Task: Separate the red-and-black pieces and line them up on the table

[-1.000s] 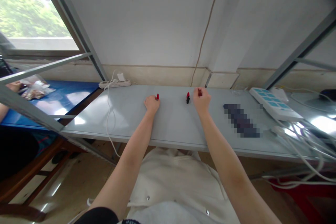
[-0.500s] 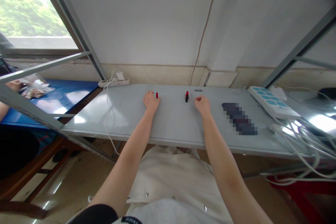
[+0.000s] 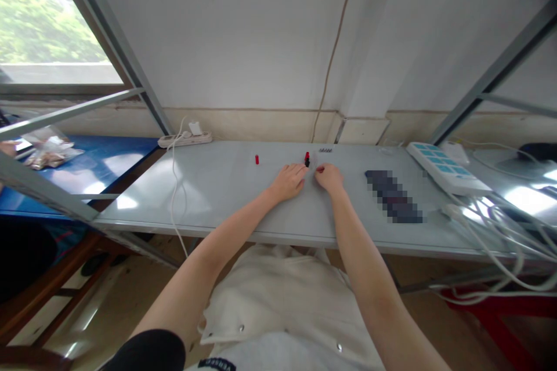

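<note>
A small red-and-black piece (image 3: 307,158) lies toward the back of a pale grey surface (image 3: 217,188), around the middle of its length. The left hand (image 3: 288,181) reaches in from the near side, fingers stretched out, tips at the black end; whether they grip it cannot be told. Just to the right, the right hand (image 3: 331,177) has its fingers curled inward; whether they are closed on something is too small to tell. Behind it, near the wall, sits a row of tiny dark pieces (image 3: 325,150). A small red cylinder (image 3: 257,159) stands apart, off to the left. Farther right are a pixelated dark object (image 3: 394,197) and a white power strip with blue panels (image 3: 450,169).

The likely risks: a fingertip nudge could tip or roll the small piece; the hands, so close together, could bump; a forward sweep of the right hand could scatter the row.
</note>
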A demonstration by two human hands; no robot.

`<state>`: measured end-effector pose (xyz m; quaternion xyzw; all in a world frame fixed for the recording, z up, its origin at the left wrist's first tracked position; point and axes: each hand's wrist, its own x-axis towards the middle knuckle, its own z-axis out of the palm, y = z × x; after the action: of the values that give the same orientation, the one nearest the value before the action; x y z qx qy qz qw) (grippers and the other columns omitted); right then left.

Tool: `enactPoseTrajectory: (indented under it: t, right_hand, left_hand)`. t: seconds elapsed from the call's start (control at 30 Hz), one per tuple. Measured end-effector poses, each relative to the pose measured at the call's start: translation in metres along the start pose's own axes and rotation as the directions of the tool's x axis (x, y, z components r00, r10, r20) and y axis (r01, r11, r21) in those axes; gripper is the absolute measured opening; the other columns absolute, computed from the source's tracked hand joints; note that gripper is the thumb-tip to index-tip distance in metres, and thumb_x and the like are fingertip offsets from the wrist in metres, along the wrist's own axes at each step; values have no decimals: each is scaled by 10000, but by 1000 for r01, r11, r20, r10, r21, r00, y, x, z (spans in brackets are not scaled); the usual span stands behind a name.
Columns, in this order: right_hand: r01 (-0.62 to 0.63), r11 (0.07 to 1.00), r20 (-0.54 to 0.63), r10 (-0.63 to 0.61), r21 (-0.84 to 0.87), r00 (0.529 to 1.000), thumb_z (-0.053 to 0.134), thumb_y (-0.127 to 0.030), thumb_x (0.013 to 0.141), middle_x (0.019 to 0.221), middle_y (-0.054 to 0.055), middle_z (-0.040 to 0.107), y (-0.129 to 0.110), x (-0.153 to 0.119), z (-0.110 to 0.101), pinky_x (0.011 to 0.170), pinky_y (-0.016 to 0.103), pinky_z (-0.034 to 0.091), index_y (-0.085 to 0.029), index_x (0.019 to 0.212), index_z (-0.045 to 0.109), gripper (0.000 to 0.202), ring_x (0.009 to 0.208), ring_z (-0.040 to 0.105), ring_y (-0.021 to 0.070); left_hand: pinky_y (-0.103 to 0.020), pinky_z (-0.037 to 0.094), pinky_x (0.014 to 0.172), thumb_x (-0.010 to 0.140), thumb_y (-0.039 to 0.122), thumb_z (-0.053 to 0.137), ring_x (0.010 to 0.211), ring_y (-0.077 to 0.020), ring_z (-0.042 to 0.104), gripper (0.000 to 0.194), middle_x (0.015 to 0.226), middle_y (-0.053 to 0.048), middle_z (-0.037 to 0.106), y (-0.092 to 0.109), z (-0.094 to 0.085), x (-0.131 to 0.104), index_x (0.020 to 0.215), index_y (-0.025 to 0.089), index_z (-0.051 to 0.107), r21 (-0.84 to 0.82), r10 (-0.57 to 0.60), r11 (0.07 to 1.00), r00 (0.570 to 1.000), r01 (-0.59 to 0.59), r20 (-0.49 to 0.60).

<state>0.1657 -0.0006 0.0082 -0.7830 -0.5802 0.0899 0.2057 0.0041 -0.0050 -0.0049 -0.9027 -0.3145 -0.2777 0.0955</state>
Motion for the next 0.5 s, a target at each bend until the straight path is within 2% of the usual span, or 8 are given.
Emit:
enactPoseTrajectory:
  t: [0.13, 0.2, 0.33, 0.5]
  right_hand:
    - [16, 1000, -11, -16, -13, 1000, 464, -212, 719, 1017, 90, 614, 0, -1, 1, 822, 389, 395, -196, 929, 630, 268, 1015, 517, 238]
    - [21, 1000, -16, -21, -14, 1000, 471, -217, 716, 1018, 93, 612, 0, -1, 1, 824, 396, 393, -194, 928, 629, 266, 1018, 514, 240]
    - [25, 1000, -22, -25, -13, 999, 479, -231, 716, 1014, 99, 610, 1, 1, 3, 829, 414, 387, -189, 929, 625, 262, 1016, 513, 246]
    - [35, 999, -20, -35, -24, 999, 496, -249, 718, 1018, 100, 607, 1, 2, 5, 829, 419, 381, -190, 941, 621, 262, 1024, 506, 253]
  left_hand:
    - [-359, 359, 869, 789, 189, 405, 1129, -222, 413, 496, 1276, -124, 441, 8, 8, 12, 1278, 141, 342, 6, -78, 997, 996, 78, 34]
    - [-367, 359, 859, 787, 200, 416, 1128, -232, 412, 511, 1283, -130, 433, 8, 12, 18, 1289, 150, 333, 11, -122, 993, 992, 122, 29]
    - [-385, 364, 835, 780, 209, 439, 1090, -255, 436, 447, 1251, -143, 457, 6, 18, 24, 1222, 149, 422, 16, -179, 984, 984, 179, 4]
    - [-362, 376, 817, 773, 151, 439, 1038, -227, 465, 349, 1174, -117, 507, 3, 20, 24, 1115, 169, 506, -20, -164, 986, 986, 164, -1]
